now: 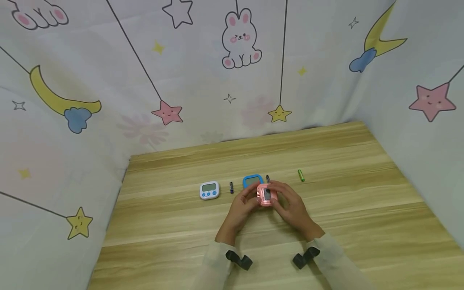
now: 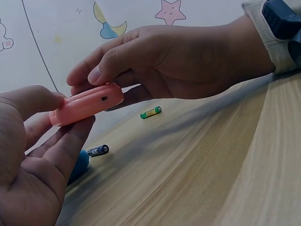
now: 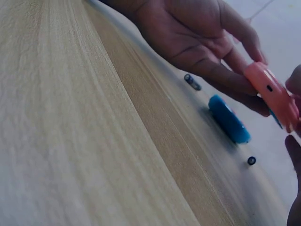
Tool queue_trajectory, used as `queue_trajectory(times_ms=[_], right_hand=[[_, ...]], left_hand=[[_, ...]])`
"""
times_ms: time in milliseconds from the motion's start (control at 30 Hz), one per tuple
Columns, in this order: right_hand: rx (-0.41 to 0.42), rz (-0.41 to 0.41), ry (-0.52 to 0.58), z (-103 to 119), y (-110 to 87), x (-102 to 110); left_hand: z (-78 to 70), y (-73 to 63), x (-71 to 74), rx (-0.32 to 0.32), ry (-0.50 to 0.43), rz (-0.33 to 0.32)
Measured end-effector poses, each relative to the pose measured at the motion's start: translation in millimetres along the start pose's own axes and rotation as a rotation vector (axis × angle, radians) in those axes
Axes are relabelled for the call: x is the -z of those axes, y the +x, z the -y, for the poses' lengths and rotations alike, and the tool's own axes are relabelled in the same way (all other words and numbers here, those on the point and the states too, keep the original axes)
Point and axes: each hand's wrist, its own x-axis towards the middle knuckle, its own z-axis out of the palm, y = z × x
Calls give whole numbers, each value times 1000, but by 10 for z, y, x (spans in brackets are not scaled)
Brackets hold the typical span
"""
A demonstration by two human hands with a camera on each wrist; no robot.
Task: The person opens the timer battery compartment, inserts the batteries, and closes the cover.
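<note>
Past your sleeves (image 1: 214, 264), your left hand (image 1: 242, 208) and right hand (image 1: 294, 206) pinch the pink device (image 1: 266, 195) — likely light, stiff, slick; hold its edges.

White cloth (image 1: 203, 72) printed with a rabbit (image 1: 239, 39), moons (image 1: 48, 93) and stars (image 1: 168, 112) borders the wood-grained table (image 1: 156, 249).

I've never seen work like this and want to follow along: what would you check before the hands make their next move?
1. Pink timer steadied by left hand and right hand: ok, both grip it.
2. Pink timer clear of the table: ok, held above it.
3. Battery inside the pink timer: cannot tell.
4. Loose batteries gathered together: not ok; the green battery lies apart from the two dark batteries.
5. White timer away from the hands: ok, off to the left.
</note>
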Motion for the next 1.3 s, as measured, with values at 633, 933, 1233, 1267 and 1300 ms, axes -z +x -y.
queue_trajectory(times_ms=[633,933,1233,1267,1300], right_hand=[[-170,-22,-19,-8,-7,3],[-199,-4,7,241,100,61],[-261,4,11,-61,-55,-9],[-269,3,0,-68,-59,-8],[-280,4,-10,-73,-61,-7]], left_hand=[[-22,9,-22,3,39,-14],[-20,9,-14,-6,44,-12],[-20,1,-8,-18,24,-7],[-21,0,-9,-20,21,-8],[-20,-1,-10,-23,19,-10]])
